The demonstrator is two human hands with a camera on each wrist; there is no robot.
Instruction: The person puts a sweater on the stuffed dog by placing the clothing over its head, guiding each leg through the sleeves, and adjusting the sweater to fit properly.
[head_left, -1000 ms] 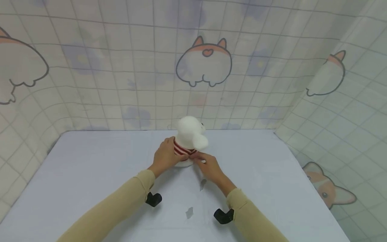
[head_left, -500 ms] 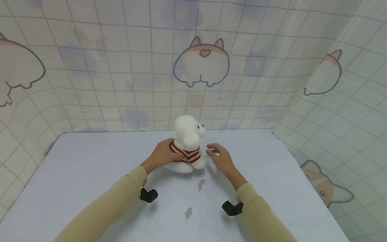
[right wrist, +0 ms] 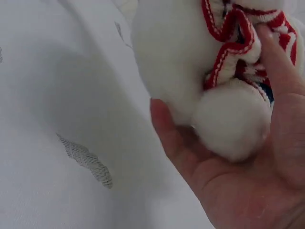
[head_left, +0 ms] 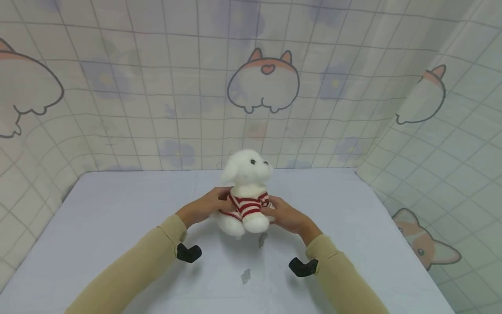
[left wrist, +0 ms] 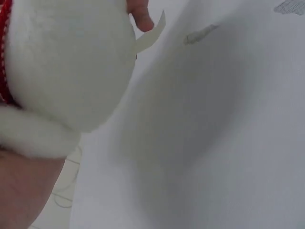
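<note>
Pale lavender table (head_left: 117, 226) fills the view, backed by a checked curtain (head_left: 157, 87) printed with corgi cartoons. Since half a second ago the right hand (head_left: 288, 216), then spread apart at 3 o'clock of the plush dog (head_left: 246, 196), has closed in; both it and the left hand (head_left: 204, 207) now cup the toy's striped sweater, and the dog has turned to face the camera. Small grey marks (head_left: 246, 275) lie at 6 o'clock, nearer the wearer.

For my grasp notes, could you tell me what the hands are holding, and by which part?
Both hands hold the white plush dog by its striped-sweater body: left hand on one side, right hand on the other.
</note>
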